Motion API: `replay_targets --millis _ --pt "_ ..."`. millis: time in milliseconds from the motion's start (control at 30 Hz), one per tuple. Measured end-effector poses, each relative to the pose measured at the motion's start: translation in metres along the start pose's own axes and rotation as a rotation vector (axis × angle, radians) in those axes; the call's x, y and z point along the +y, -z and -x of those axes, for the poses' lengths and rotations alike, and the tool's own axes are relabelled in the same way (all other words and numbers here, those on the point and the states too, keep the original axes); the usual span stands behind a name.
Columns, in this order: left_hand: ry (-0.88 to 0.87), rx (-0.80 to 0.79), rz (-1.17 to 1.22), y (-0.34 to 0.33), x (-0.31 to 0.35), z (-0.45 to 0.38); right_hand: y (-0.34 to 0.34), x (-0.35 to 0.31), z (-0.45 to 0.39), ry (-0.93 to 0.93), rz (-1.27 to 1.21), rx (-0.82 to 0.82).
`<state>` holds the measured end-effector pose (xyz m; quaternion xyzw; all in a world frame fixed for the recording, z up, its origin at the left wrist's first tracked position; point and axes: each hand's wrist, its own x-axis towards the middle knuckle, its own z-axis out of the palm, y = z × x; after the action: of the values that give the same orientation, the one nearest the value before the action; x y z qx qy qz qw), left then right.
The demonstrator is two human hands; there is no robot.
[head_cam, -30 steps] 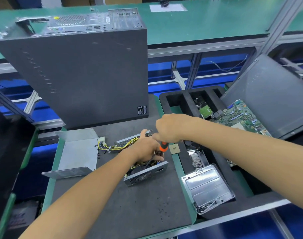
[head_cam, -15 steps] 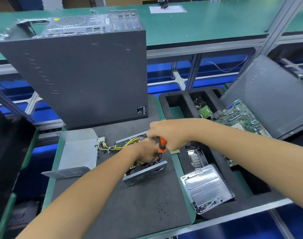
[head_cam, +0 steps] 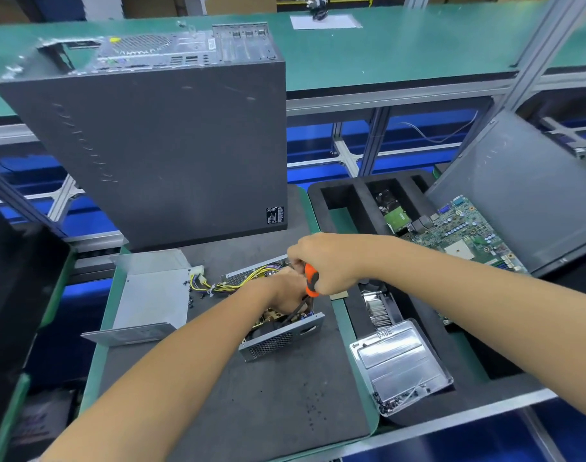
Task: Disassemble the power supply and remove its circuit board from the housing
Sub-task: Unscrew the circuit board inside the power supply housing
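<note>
The open power supply housing (head_cam: 281, 340) lies on the dark mat, its perforated metal wall facing me. Inside it the circuit board (head_cam: 272, 315) shows partly, with yellow wires (head_cam: 231, 281) trailing out to the left. My left hand (head_cam: 285, 290) reaches down into the housing; its fingers are hidden among the parts. My right hand (head_cam: 325, 263) grips an orange-and-black screwdriver (head_cam: 311, 280) just above the housing, tip pointing down into it. The removed metal cover (head_cam: 151, 295) lies to the left.
A tall grey computer case (head_cam: 158, 145) stands behind the mat. To the right, a black foam tray (head_cam: 355, 201) holds a green motherboard (head_cam: 458, 231), a heatsink (head_cam: 380, 308) and a clear plastic box (head_cam: 398, 361) with screws. Loose screws (head_cam: 193, 295) lie near the cover.
My right hand with the screwdriver has shifted left and down, tilting the handle more upright over the housing. My left hand stays inside the power supply.
</note>
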<state>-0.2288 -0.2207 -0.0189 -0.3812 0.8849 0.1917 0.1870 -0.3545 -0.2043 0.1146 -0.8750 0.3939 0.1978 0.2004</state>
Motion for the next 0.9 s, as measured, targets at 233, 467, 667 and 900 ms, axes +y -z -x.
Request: replay_targets --millis 233,467,667,900 --pt "0.002 0.028 -0.031 -0.001 0.0 -0.001 -0.004 0.002 -0.006 -0.021 0.06 0.05" --pt "0.051 0.023 0.025 -0.003 -0.002 -0.003 -0.002 0.007 -0.001 0.016 0.004 0.061" --pt "0.014 -0.017 -0.056 -0.001 -0.002 -0.004 0.001 0.001 -0.013 -0.05 0.262 -0.031" --pt "0.0 -0.028 -0.006 -0.001 0.001 -0.003 0.006 -0.004 -0.012 -0.018 0.125 -0.068"
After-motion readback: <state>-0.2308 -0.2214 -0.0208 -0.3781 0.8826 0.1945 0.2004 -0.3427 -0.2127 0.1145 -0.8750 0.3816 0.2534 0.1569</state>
